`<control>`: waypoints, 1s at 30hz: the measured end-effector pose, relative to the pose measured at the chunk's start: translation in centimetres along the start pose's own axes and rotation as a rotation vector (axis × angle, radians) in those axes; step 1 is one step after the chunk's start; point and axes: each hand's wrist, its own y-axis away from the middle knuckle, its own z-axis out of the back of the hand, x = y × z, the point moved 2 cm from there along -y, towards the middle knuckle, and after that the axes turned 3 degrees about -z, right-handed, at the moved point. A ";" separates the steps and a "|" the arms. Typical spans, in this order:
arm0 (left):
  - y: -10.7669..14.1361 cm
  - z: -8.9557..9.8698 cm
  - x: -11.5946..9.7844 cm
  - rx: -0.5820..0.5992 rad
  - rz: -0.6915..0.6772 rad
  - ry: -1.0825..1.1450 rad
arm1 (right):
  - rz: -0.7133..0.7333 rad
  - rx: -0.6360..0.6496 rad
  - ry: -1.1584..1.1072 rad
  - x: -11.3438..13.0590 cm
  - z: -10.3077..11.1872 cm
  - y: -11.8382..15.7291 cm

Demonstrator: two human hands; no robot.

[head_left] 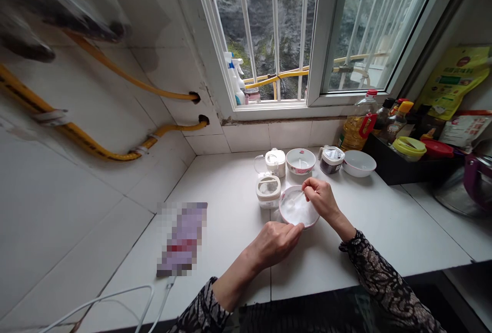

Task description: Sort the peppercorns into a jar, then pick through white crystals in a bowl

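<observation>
A bowl (282,211) with a pink rim stands on the white counter, with white powdery or granular contents inside. My left hand (273,243) is closed on its near rim. In my right hand (321,197), pinched between thumb and fingers, is a small white spoon (295,200) whose tip reaches into the bowl. Just left of the bowl sits a seasoning jar (268,193) with a see-through lid. A second seasoning jar (275,164), its clear lid raised, stands behind it. Farther back is a flowered bowl (301,168) holding something white.
A dark-filled jar (330,161) and a white bowl (360,167) stand at the back. An oil bottle (353,130) and a black rack (388,161) of condiments are on the right. At left lies a blurred phone-like object (186,238) with a white cable (111,294).
</observation>
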 end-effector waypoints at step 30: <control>-0.1 0.0 0.0 -0.023 -0.005 -0.010 | 0.592 -0.111 0.190 2.2 -0.5 0.7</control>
